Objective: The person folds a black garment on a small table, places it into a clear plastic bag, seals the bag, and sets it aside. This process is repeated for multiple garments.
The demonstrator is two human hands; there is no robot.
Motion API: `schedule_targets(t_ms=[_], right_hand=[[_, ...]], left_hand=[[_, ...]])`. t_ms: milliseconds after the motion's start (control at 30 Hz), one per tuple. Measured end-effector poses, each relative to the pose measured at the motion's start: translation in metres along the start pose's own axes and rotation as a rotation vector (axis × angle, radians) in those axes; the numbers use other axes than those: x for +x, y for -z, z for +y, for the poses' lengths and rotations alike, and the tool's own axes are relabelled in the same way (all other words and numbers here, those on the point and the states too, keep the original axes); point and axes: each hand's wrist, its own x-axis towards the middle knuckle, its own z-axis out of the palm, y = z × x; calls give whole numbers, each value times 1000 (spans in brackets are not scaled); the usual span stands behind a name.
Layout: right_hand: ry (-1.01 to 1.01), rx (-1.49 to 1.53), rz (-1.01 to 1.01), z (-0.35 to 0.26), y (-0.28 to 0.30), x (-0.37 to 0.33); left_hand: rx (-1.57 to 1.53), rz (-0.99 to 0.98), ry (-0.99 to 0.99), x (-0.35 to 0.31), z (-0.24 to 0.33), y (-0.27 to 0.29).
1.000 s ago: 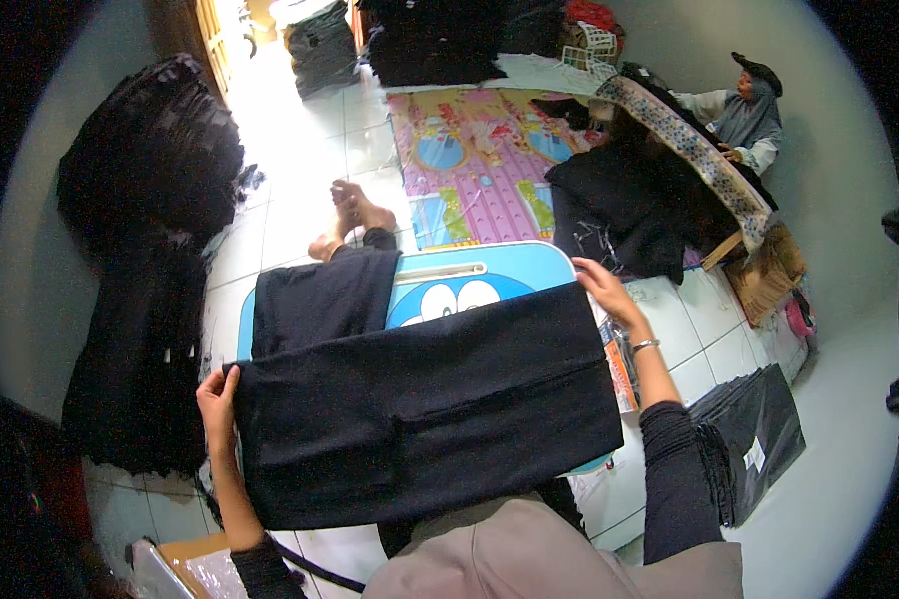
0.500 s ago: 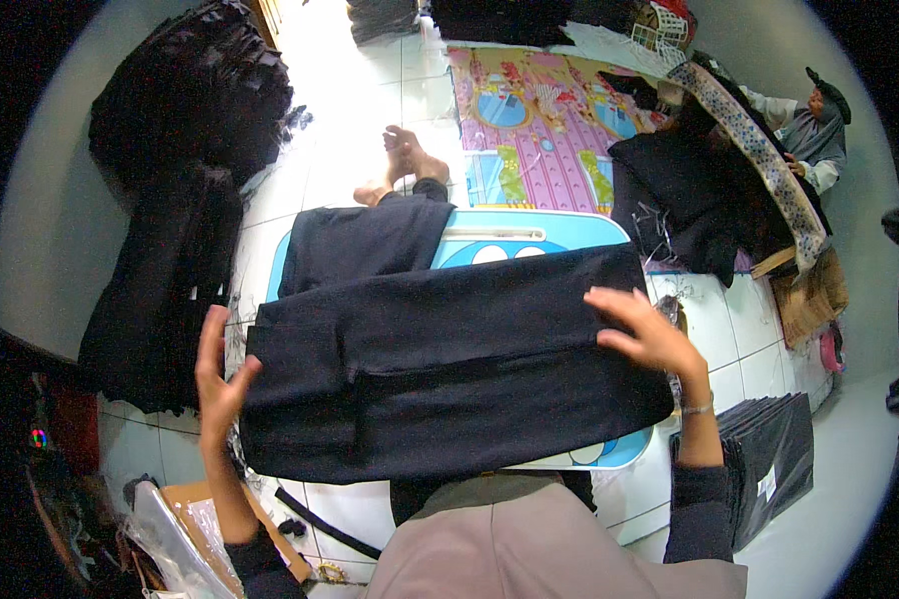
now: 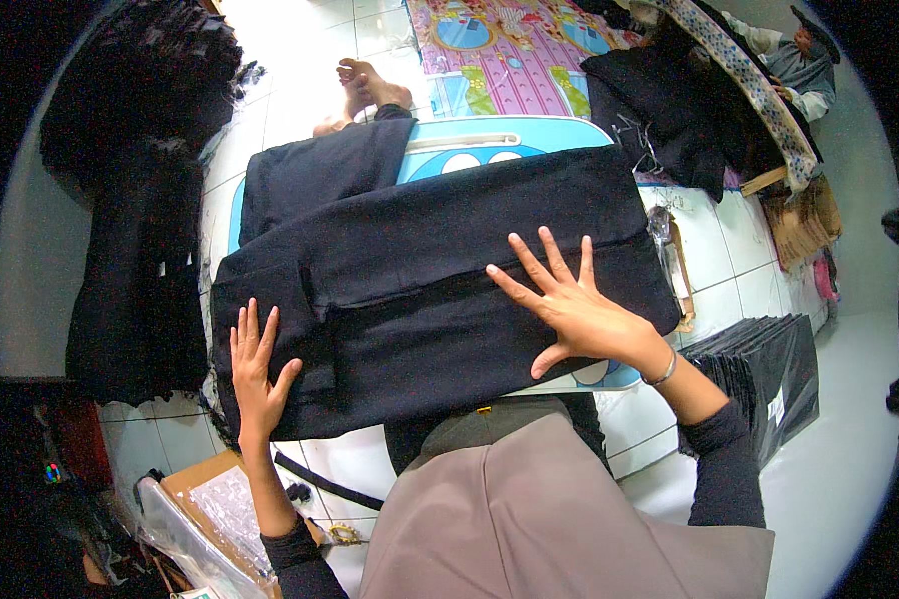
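Note:
A long black folded garment (image 3: 410,314) lies across the low blue-and-white table (image 3: 569,132) in front of me, with a crease running along its length. My left hand (image 3: 258,374) rests on its left end, palm down, fingers stretched out. Toward the right half, my right hand (image 3: 581,311) is spread wide over the cloth, and I cannot tell how firmly it presses. Neither hand grips anything. Another folded black cloth piece (image 3: 320,175) lies at the table's far left corner, partly next to the long garment.
Black fabric heaps (image 3: 135,250) stand at left. Packed black items in clear plastic (image 3: 769,384) lie at right. A cardboard piece (image 3: 210,494) is near my left arm. Beyond the table are bare feet (image 3: 370,90) and a pink patterned mat (image 3: 514,80). A co-worker (image 3: 804,80) sits far right.
My left hand has come from beside the garment's left edge onto its top. My right hand has shifted left from the right end and spread its fingers. The whole view has shifted slightly.

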Motion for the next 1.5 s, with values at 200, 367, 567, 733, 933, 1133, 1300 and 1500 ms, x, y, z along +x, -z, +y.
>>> schedule_targets(t_ms=[200, 367, 567, 733, 933, 1133, 1300, 1500], right_hand=[[314, -245, 51, -13, 16, 19], [647, -392, 1, -26, 16, 47], [679, -167, -192, -13, 16, 70], [667, -100, -221, -13, 14, 71], [665, -127, -253, -10, 18, 72], [675, -42, -90, -6, 2, 72], [352, -92, 355, 42, -3, 40], [-125, -194, 481, 115, -3, -26]], left_hand=[[-79, -22, 42, 16, 9, 19], [-85, 54, 59, 74, 33, 36], [40, -100, -481, 154, 106, -27], [1, -232, -861, 213, 131, -75], [-213, -439, -1046, 233, 126, -96], [-4, -389, -997, 224, 138, -88], [-77, -215, -688, 151, 116, -19], [-101, 31, -129, 30, 34, 27]])
